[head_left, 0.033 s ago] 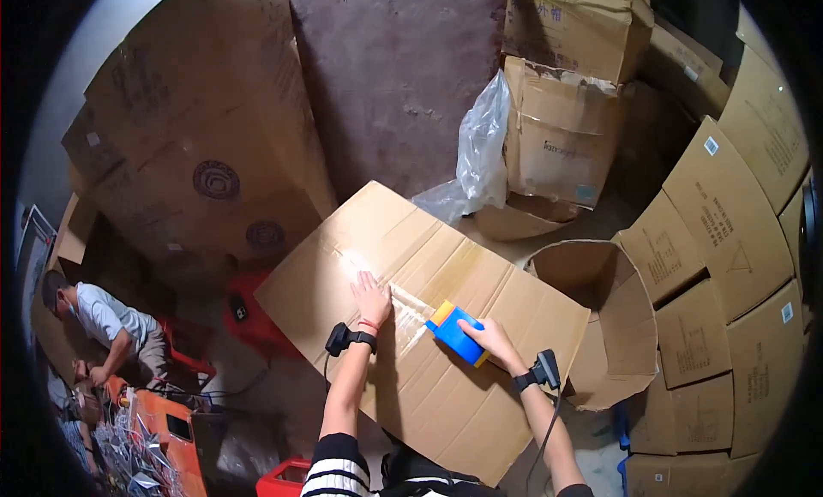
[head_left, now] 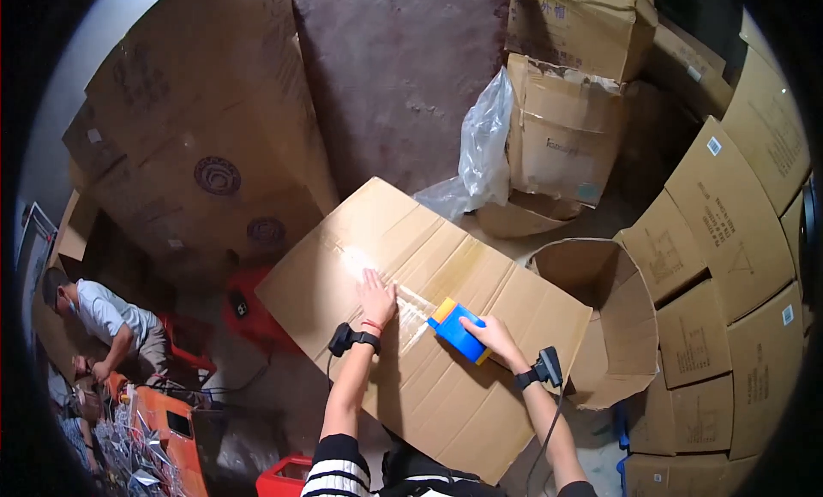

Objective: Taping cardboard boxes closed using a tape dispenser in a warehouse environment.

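A large brown cardboard box [head_left: 480,386] lies in front of me with its flaps shut. A strip of clear tape [head_left: 390,283] runs along the seam. My left hand [head_left: 377,298] presses flat on the taped seam, fingers spread. My right hand [head_left: 490,332] grips a blue and yellow tape dispenser [head_left: 457,330] that rests on the box just right of the left hand. Both wrists wear black devices on straps.
An open empty carton [head_left: 591,283] stands to the right. Stacked cartons [head_left: 729,266] line the right side and back, with a clear plastic bag [head_left: 484,146]. Flattened cardboard [head_left: 197,146] leans at left. Red plastic stools [head_left: 244,304] stand nearby. Another person [head_left: 107,321] crouches at far left.
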Motion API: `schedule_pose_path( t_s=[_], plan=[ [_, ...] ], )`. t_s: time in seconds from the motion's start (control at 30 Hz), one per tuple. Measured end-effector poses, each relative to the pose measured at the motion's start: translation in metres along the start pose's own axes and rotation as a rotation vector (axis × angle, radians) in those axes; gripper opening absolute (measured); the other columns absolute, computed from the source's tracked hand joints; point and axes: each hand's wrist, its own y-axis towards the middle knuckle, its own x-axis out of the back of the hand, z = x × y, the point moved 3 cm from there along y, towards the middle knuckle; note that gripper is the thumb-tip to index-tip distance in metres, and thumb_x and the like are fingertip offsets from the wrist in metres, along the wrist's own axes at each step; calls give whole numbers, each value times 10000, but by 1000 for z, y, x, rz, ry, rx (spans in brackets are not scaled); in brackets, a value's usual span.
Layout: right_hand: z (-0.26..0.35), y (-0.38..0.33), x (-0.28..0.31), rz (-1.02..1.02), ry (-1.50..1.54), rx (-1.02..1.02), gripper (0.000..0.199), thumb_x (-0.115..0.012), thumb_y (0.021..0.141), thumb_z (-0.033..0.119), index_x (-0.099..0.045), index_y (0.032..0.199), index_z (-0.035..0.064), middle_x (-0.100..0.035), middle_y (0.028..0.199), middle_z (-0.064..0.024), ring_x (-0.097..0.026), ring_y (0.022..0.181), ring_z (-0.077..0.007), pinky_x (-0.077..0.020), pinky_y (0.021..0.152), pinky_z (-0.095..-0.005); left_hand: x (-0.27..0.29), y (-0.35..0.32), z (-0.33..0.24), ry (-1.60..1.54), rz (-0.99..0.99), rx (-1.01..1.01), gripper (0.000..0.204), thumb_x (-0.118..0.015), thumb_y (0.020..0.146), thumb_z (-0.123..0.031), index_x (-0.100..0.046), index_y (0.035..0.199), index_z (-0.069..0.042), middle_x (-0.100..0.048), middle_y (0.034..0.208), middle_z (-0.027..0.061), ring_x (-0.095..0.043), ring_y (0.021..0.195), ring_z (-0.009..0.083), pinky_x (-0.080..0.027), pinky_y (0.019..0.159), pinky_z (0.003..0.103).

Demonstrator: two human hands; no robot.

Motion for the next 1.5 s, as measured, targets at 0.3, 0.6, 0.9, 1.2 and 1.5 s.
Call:
schedule_pose_path(
  t_s=[0.3,0.6,0.9,1.2,1.5],
  plan=[
    [-9,-37,50,165,10,-23,451,-537,817,414,-619,819,-30,-574,642,-18,-510,602,-75,-423,561,-247,-3,-24,-19,100,-158,-131,580,-342,872,-358,-287,1281,49,-224,1370,201,-197,1287,283,-172,1021,473],
    [-106,-195,187,99,-1,-179,388,-562,818,334,-588,864,-51,-590,681,-32,-507,648,-74,-438,609,-255,-11,-23,-23,220,-215,-153,592,-349,865,-352,-257,1296,44,-230,1372,187,-207,1284,276,-195,1019,457],
    [-173,-262,233,30,-53,-279,375,-597,790,313,-585,804,-62,-560,605,-39,-478,585,-69,-428,560,-260,0,-45,-76,388,-18,-265,517,-390,848,-272,-329,1273,17,-305,1324,219,-272,1252,307,-241,986,492],
    [-184,-264,222,-57,11,-229,406,-601,783,339,-597,917,-45,-626,703,-113,-558,656,-104,-454,630,-272,-46,-191,-284,-195,182,-886,454,-359,874,-277,-336,1300,-122,-327,1347,68,-257,1264,256,-149,1009,524],
    [-193,-269,211,-64,62,-200,382,-606,773,336,-608,893,-27,-636,722,-112,-589,650,-144,-459,635,-290,-61,-203,-337,-134,300,-1039,449,-310,904,-288,-298,1316,-111,-273,1378,47,-225,1279,242,-159,1012,508]
  ],
)
